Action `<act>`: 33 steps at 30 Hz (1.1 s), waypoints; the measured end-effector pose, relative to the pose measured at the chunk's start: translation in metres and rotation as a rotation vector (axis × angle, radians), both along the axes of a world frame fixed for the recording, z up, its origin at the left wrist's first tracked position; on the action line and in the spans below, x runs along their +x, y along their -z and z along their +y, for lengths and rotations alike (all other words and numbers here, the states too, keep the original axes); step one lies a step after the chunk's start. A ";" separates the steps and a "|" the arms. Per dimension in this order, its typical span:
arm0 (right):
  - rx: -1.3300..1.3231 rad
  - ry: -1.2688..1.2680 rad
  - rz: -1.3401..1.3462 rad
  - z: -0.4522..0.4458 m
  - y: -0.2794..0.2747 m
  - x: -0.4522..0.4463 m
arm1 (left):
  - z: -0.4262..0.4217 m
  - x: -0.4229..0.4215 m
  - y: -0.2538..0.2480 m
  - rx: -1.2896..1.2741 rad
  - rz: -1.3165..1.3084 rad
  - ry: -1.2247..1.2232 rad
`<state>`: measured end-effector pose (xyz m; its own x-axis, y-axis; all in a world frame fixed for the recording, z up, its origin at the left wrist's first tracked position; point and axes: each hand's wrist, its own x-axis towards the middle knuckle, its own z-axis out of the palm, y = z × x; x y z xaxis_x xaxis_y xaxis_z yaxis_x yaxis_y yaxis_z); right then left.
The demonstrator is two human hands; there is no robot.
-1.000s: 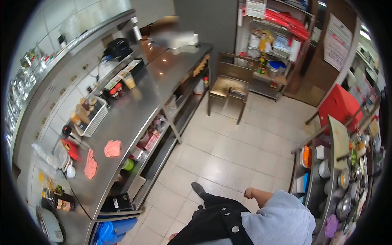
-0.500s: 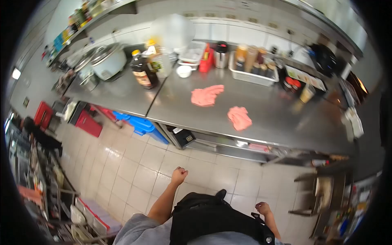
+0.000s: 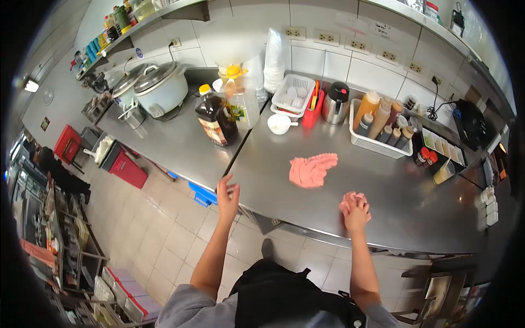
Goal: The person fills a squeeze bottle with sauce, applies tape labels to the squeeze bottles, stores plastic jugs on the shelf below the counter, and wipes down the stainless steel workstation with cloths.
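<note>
My right hand [image 3: 356, 215] is on a crumpled pink cloth [image 3: 353, 197] near the front edge of the steel counter [image 3: 273, 191], its fingers closed over the cloth. A second pink cloth [image 3: 313, 170] lies spread and wrinkled on the counter, to the left of that hand and farther back. My left hand [image 3: 228, 198] is raised by the counter's front edge, close to the seam between two tops. Its fingers are apart and it holds nothing.
Behind the cloths stand a white basket of sauce bottles [image 3: 377, 143], a thermos [image 3: 335, 103], a red holder [image 3: 312, 112] and a white cup [image 3: 279, 124]. A dark bottle [image 3: 216, 120] and rice cookers [image 3: 160, 93] are leftward. A person in dark clothes [image 3: 63, 175] is far left.
The counter is closer now. Both hands have risen from beside my body; my right hand has come down on the nearer cloth and closed on it, while my left hand has opened.
</note>
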<state>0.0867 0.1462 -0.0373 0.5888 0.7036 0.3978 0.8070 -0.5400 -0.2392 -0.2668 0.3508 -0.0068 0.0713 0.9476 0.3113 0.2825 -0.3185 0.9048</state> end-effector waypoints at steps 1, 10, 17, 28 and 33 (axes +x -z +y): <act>-0.011 0.033 0.052 0.011 0.010 0.002 | 0.026 0.009 -0.009 0.005 -0.055 0.005; -0.004 0.248 0.196 0.053 0.039 0.010 | 0.271 0.086 -0.021 -0.100 -0.244 0.012; -0.107 0.319 0.108 0.085 0.004 0.000 | 0.280 0.091 -0.028 -0.165 -0.410 -0.046; 0.332 -0.751 0.540 0.382 -0.135 -0.083 | 0.271 -0.046 -0.017 -0.055 -0.422 -0.128; 0.421 -0.737 0.658 0.524 -0.144 -0.111 | 0.295 -0.089 -0.012 -0.146 -0.441 0.038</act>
